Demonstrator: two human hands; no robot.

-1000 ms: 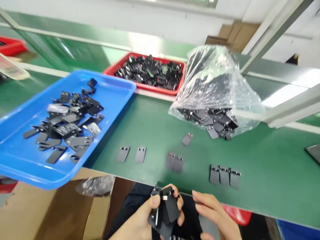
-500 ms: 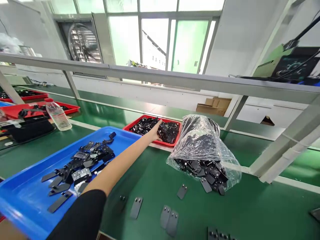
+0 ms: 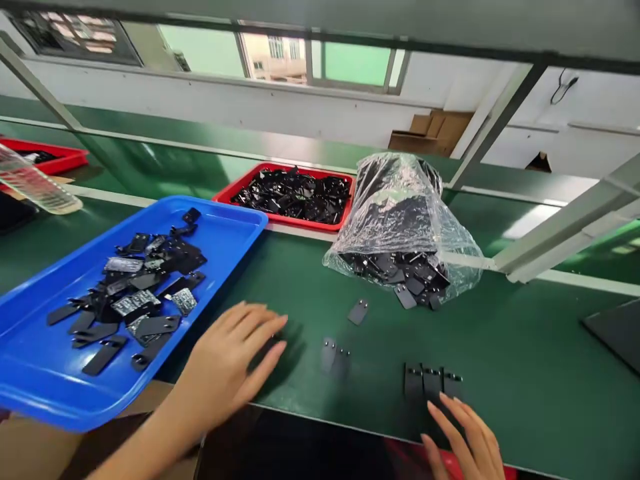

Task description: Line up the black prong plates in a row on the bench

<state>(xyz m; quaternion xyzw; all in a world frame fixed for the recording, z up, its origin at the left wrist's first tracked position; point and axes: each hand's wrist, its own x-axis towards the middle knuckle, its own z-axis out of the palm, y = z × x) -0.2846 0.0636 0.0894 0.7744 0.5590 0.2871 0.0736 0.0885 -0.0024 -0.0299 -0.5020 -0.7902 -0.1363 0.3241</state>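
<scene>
My left hand (image 3: 233, 357) hovers over the near part of the green table with fingers stretched and nothing visibly in them. Under its fingertips is a dark, partly hidden piece. Fingers apart, my right hand (image 3: 467, 437) is at the near edge, just below a row of black plates (image 3: 433, 383) with metal pins. Between the hands lie two overlapping dark grey plates (image 3: 335, 357), slightly blurred. Farther back a single grey plate (image 3: 358, 312) lies flat.
A blue tray (image 3: 240, 220) of black pieces stands at left. Behind it are a red tray (image 3: 227, 193) full of small black parts and a clear plastic bag (image 3: 395, 213) spilling plates. A plastic bottle (image 3: 40, 183) is far left; a shelf beam (image 3: 320, 30) crosses above.
My left hand has come back from the red tray to the near table. My right hand has come into view at lower right. The view has tipped down.
</scene>
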